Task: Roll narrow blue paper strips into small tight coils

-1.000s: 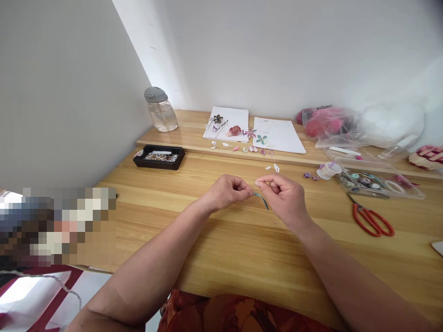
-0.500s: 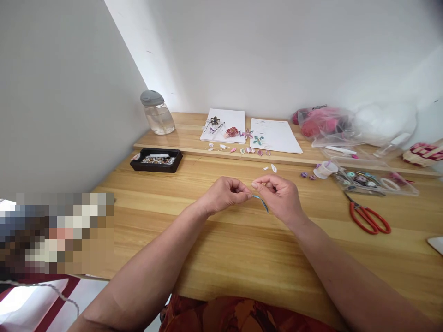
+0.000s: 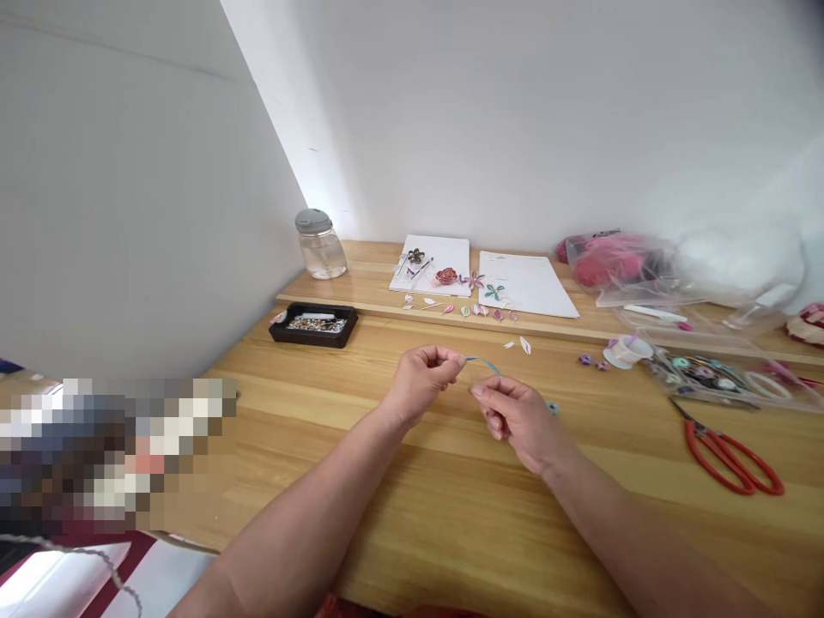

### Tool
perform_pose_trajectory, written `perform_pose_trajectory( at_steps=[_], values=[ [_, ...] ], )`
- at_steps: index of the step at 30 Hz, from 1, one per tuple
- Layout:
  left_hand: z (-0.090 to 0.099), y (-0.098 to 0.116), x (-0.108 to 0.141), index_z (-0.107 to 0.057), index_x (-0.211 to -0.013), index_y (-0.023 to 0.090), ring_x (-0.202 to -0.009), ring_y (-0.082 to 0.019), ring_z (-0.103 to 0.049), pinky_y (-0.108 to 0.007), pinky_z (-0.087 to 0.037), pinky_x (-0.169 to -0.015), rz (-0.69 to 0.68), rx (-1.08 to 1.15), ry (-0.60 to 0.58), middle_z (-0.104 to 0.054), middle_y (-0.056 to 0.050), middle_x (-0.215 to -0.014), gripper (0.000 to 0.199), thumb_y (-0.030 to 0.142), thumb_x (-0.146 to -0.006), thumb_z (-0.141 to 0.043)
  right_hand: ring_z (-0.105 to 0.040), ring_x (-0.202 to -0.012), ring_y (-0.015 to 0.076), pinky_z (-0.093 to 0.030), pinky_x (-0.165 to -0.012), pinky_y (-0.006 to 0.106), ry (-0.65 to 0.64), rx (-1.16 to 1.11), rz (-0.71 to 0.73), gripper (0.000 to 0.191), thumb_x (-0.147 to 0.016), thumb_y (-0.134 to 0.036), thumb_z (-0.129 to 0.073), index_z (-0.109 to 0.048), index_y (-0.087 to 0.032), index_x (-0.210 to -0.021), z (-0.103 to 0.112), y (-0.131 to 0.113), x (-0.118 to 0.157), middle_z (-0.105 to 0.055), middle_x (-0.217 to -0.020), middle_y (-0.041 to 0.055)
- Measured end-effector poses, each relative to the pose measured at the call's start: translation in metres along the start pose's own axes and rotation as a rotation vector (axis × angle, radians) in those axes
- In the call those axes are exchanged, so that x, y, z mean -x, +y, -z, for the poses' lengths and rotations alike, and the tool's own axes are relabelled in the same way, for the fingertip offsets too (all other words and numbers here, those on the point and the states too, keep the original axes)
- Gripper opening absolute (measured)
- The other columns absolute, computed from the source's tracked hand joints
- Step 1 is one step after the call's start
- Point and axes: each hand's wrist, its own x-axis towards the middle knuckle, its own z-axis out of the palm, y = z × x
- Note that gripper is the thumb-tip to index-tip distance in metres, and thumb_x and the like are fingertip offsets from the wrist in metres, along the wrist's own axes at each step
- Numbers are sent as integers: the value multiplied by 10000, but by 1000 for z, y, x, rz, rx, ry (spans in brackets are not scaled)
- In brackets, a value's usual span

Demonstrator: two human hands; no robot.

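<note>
Ribbon (image 3: 486, 362), skinny and teal, was up over the desk (image 3: 451, 532), arching from the left hand (image 3: 421, 382) to behind the fingers of the right hand (image 3: 518, 416). Left had it pinched near one end; right thumb and finger were together, couldn't tell on what. Looked super light, bendy, maybe slick and easy to crease, so a gentle fingertip hold near the end seemed best. White sheets (image 3: 531, 287) had faint marks, unreadable; no brands I could make out.

Head view, forward and down
Looks across the table (image 3: 418, 515) from above (fairly close); faces the wall (image 3: 515, 120) beyond
</note>
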Motion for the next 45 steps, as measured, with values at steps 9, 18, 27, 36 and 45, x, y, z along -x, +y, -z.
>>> perform_pose_trajectory(
  at_steps=[9, 18, 27, 36, 45],
  values=[
    [1, -3, -2, -627, -692, 133, -525, -60, -404, -214, -307, -520, -48, -121, 85, -539, 29, -596, 320, 424, -659, -757, -375, -470, 88, -305, -446, 229, 123, 416, 356, 226, -806, -385, -652, -607, -189, -705, -11, -3, 14, -479, -554, -40],
    [3, -5, 2, -654, -748, 129, -545, -76, -428, -222, -325, -535, 39, -301, -120, -560, 14, -626, 378, 492, -674, -727, -349, -494, 94, -322, -513, 239, 378, 864, 788, 118, -838, -288, -628, -710, -207, -813, 8, -21, 12, -352, -535, -61],
    [3, -5, 6, -650, -730, 127, -573, -76, -432, -217, -311, -542, 54, -326, -287, -567, 3, -648, 316, 438, -707, -708, -332, -493, 96, -305, -504, 240, 306, 830, 737, 139, -832, -312, -637, -729, -208, -816, 15, -18, 4, -365, -520, -60],
    [1, -1, 8, -673, -731, 136, -580, -83, -458, -223, -334, -553, 66, -312, -313, -599, 3, -660, 317, 444, -681, -727, -316, -492, 93, -285, -497, 244, 260, 782, 670, 155, -818, -325, -644, -734, -202, -793, 14, -17, 3, -356, -510, -59],
    [2, -1, 8, -668, -753, 128, -565, -68, -427, -215, -309, -536, 63, -276, -333, -575, 10, -657, 302, 420, -705, -724, -294, -490, 86, -238, -471, 248, 167, 613, 462, 198, -780, -378, -686, -724, -184, -783, 18, -16, -4, -356, -501, -71]
  ],
)
